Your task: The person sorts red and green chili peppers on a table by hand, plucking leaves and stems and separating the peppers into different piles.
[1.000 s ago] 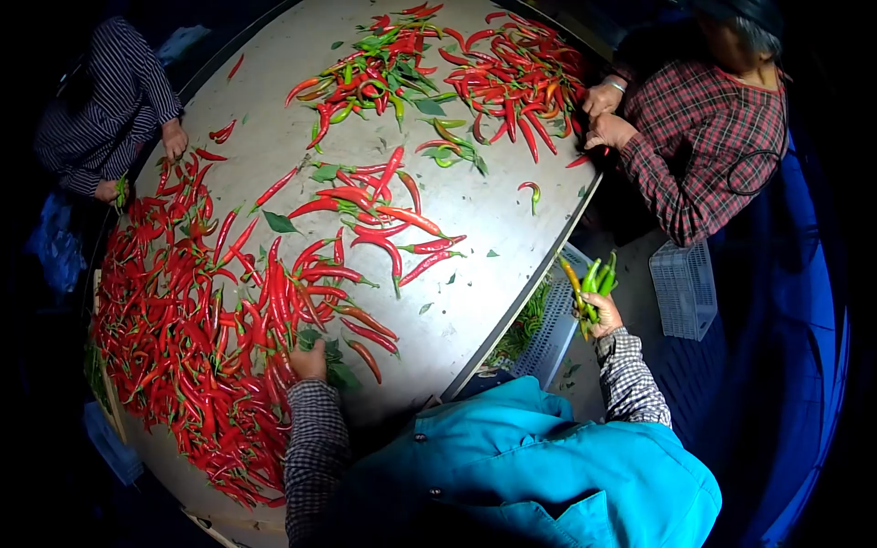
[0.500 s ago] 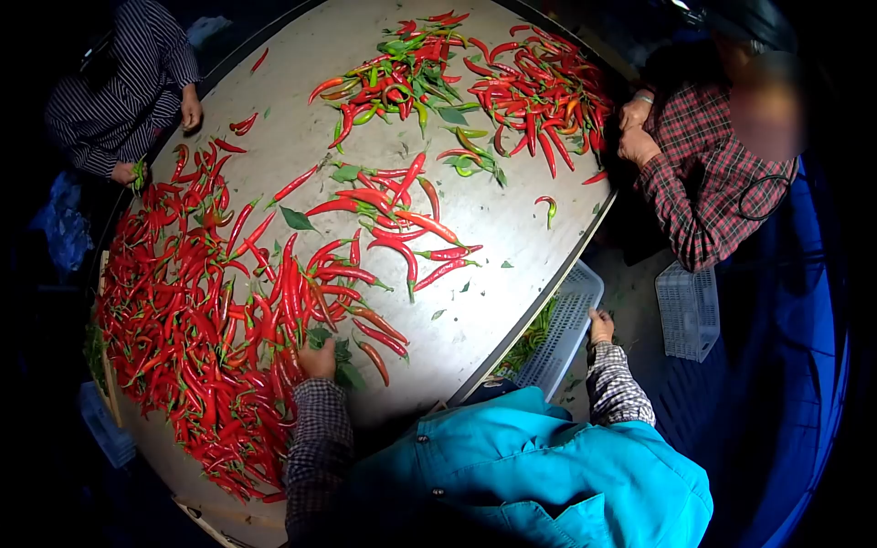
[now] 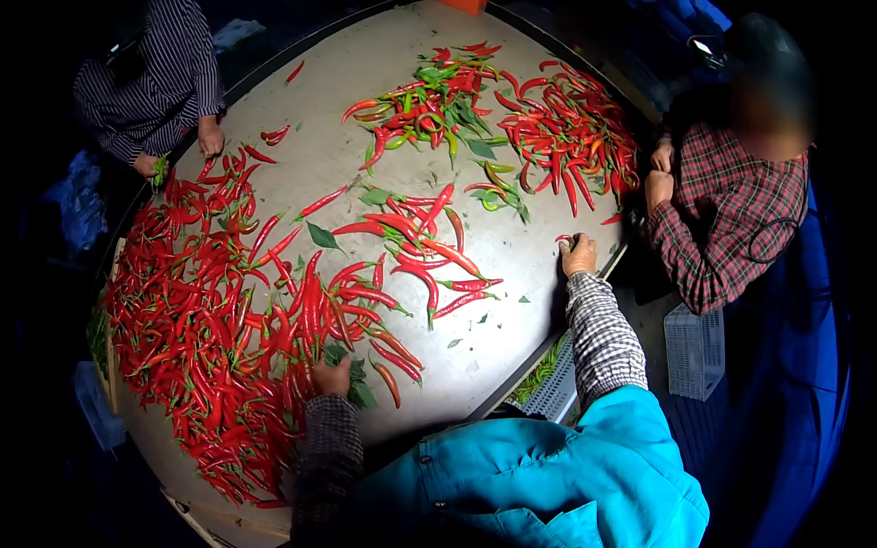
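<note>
A large heap of red chilies (image 3: pixel 210 338) covers the left side of the pale table (image 3: pixel 512 338). At the heap's right edge, my left hand (image 3: pixel 332 375) is closed around dark green leaves (image 3: pixel 358 388). My right hand (image 3: pixel 579 256) reaches to the table's right edge, its fingertips on a small curved chili (image 3: pixel 565 239). Between my hands lies a loose group of long red chilies (image 3: pixel 425 237). Farther back are a mixed pile of red and green chilies with leaves (image 3: pixel 429 105) and another red pile (image 3: pixel 571 137).
A person in a plaid shirt (image 3: pixel 731 215) stands at the right, hands at the table edge. Another in a striped top (image 3: pixel 155 82) works at the far left, holding greens (image 3: pixel 160 171). Below the right edge are a crate with green chilies (image 3: pixel 553 388) and a grey crate (image 3: pixel 694 352).
The green chilies my right hand held a second ago have left it above the crate. That hand has since moved up onto the table to the small curved chili. My left hand stays by the leaves.
</note>
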Demonstrator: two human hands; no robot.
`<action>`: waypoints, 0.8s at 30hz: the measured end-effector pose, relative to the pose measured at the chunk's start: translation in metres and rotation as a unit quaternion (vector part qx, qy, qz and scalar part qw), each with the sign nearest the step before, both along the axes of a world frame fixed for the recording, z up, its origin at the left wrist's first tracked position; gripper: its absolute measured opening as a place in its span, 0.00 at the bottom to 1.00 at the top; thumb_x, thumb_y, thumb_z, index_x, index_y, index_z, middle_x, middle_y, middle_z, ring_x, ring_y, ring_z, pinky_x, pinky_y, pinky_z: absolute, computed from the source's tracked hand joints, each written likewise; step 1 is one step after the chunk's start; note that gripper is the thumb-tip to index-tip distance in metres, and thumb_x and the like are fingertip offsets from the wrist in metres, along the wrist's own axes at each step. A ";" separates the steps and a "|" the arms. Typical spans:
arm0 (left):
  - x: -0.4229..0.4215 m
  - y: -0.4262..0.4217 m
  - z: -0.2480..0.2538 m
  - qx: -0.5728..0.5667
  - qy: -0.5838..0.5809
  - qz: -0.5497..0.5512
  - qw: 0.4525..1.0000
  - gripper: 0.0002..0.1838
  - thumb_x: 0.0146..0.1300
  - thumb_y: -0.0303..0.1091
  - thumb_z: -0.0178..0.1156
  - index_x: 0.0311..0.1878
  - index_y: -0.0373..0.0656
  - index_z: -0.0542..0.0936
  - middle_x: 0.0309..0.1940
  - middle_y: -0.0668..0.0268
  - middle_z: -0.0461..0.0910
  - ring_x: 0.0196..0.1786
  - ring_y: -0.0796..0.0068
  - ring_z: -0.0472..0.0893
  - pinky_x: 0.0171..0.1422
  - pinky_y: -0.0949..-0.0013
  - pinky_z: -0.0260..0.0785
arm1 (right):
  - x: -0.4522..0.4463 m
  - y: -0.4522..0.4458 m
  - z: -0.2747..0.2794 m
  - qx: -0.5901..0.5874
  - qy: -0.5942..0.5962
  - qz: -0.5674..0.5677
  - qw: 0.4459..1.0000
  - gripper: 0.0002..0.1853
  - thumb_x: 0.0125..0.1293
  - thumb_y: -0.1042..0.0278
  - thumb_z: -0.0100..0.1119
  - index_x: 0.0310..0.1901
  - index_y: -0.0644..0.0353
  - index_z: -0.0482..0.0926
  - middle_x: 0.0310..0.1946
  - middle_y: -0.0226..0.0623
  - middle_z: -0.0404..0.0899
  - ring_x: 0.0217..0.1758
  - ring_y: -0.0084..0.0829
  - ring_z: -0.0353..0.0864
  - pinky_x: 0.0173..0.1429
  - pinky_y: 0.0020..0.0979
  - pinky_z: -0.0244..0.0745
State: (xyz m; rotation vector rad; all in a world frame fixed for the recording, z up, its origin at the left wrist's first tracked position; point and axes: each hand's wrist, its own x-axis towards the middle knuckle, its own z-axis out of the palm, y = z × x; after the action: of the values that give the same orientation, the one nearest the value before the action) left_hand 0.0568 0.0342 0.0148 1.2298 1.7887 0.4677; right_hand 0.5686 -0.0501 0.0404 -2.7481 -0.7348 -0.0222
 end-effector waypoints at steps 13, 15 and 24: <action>0.019 0.003 0.049 -0.002 0.020 0.011 1.000 0.20 0.47 0.27 0.64 0.46 0.32 0.75 0.41 0.54 0.79 0.46 0.61 0.78 0.52 0.64 0.67 | 0.003 0.144 -0.017 0.232 0.163 0.197 0.938 0.07 0.59 0.73 0.52 0.39 0.61 0.73 0.29 0.40 0.76 0.32 0.40 0.77 0.38 0.35 0.73; 0.018 0.003 0.047 0.013 0.012 0.010 1.000 0.18 0.46 0.26 0.62 0.43 0.34 0.76 0.39 0.55 0.80 0.43 0.62 0.78 0.49 0.64 0.68 | -0.003 0.167 -0.008 0.067 0.040 0.186 0.979 0.10 0.54 0.69 0.57 0.38 0.61 0.76 0.31 0.43 0.76 0.37 0.46 0.77 0.44 0.37 0.72; 0.007 0.001 0.015 0.004 -0.026 0.014 1.000 0.11 0.46 0.24 0.60 0.35 0.34 0.78 0.31 0.60 0.81 0.36 0.66 0.80 0.44 0.66 0.69 | -0.008 0.191 0.000 -0.118 0.060 0.286 0.949 0.15 0.52 0.68 0.58 0.42 0.61 0.75 0.41 0.53 0.76 0.48 0.48 0.75 0.51 0.41 0.70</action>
State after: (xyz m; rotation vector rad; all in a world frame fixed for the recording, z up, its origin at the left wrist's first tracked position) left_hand 0.0640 0.0352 0.0300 1.1893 1.7636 0.5200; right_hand 0.5603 0.1407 0.0400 -2.6010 -1.5499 0.3731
